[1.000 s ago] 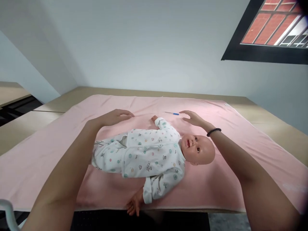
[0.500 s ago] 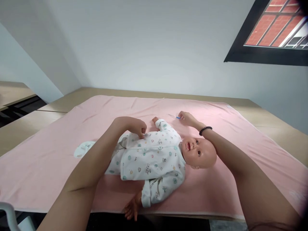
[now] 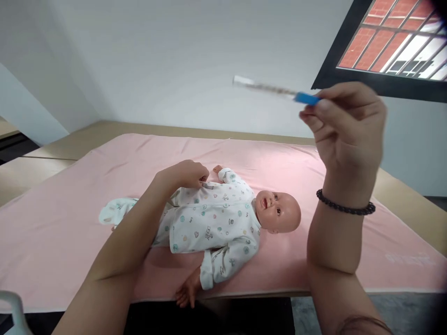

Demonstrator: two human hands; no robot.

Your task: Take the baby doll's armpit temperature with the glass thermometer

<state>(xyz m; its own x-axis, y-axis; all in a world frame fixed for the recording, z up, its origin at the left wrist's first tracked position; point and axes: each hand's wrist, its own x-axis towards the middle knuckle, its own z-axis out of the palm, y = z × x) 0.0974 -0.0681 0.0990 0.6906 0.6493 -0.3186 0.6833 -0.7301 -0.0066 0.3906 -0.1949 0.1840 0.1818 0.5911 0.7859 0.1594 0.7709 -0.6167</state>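
Note:
A baby doll (image 3: 223,223) in a white patterned sleepsuit lies on its back on a pink blanket (image 3: 63,223), head to the right. My left hand (image 3: 185,174) rests on the doll's far side, fingers curled into the suit's cloth near the waist. My right hand (image 3: 345,128), with a black bead bracelet at the wrist, is raised high in front of the wall. It pinches the blue end of a thin glass thermometer (image 3: 268,88), which points left and lies level.
The blanket covers a light wooden table (image 3: 104,130) against a white wall. A dark-framed window (image 3: 391,46) is at the upper right. A white object (image 3: 10,307) pokes in at the lower left corner.
My right hand took the thermometer off the blanket behind the doll's head and lifted it up. My left hand moved from the blanket onto the doll's suit and closed on the cloth.

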